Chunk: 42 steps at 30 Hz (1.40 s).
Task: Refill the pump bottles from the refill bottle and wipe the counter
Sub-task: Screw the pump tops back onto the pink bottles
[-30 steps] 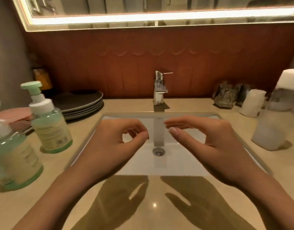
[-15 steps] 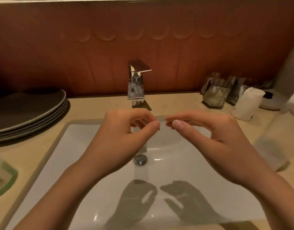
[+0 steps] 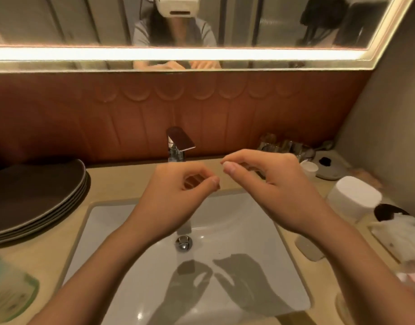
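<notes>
Both hands have lifted toward the faucet (image 3: 178,146) since 0.5 s ago, and the mirror (image 3: 61,24) has come into view. Over the sink (image 3: 103,231) the left hand (image 3: 178,198) hovers with fingers curled in toward the thumb, gripping nothing. Slightly higher, the right hand (image 3: 272,184) bends its fingers to meet the thumb, also empty. 1 green pump bottle (image 3: 9,294), blurred, stands on the counter (image 3: 122,181) at the lower left, well apart from both hands. Dark plates (image 3: 37,195) are stacked behind it.
</notes>
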Each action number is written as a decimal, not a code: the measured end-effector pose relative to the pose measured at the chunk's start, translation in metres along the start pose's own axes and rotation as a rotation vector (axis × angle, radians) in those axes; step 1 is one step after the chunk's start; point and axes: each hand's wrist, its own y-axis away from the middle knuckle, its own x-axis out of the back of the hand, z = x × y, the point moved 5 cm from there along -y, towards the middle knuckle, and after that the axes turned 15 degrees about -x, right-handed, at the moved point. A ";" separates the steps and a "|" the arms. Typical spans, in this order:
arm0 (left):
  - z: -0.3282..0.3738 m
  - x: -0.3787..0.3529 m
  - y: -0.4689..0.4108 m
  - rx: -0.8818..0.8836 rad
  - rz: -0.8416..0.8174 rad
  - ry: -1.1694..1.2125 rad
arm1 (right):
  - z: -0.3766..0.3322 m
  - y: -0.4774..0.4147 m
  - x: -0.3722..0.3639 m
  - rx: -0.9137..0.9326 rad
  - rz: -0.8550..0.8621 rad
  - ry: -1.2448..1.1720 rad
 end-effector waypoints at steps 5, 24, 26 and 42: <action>0.018 0.032 -0.017 0.014 0.006 -0.067 | -0.039 -0.017 0.018 0.027 0.022 0.073; 0.105 0.150 -0.055 -0.136 0.255 -0.261 | -0.141 -0.043 0.074 0.366 0.092 0.074; 0.112 0.159 -0.057 -0.155 0.275 -0.285 | -0.149 -0.042 0.080 0.405 0.091 0.026; 0.181 0.191 -0.062 -0.354 0.237 -0.145 | -0.191 -0.021 0.146 0.609 0.144 -0.018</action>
